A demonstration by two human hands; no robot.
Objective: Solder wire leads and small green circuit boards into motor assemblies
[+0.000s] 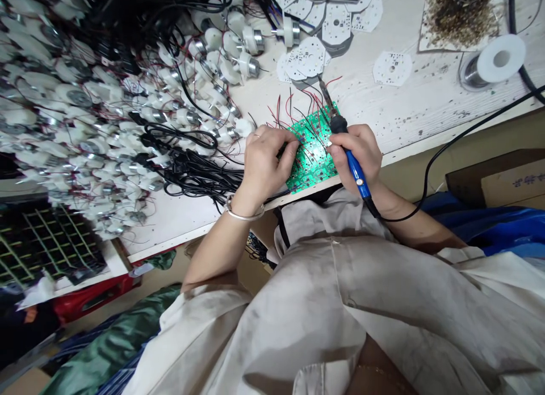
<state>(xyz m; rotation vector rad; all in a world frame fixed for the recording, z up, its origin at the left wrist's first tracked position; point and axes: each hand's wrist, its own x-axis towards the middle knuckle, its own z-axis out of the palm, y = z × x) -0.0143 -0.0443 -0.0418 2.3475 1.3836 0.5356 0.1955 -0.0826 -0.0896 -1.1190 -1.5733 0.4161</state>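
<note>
A green circuit board (314,167) lies at the front edge of the white table, with thin red and black wires (313,114) standing up from it. My left hand (269,159) is over the board's left side, thumb and fingers curled together in a pinch. What sits between those fingertips is hidden. My right hand (361,154) is closed around a soldering iron (354,169) with a blue handle. Its dark metal tip points away from me, past the board's far right corner, and seems raised above the table. The right thumb and forefinger are close to the board's right edge.
A big heap of small white-and-silver motors (97,117) covers the left. Black cables (200,171) lie beside my left hand. White octagonal boards (304,60) are stacked behind, one lying apart (392,68). Back right are a solder spool (501,60) and a residue-covered pad (460,15).
</note>
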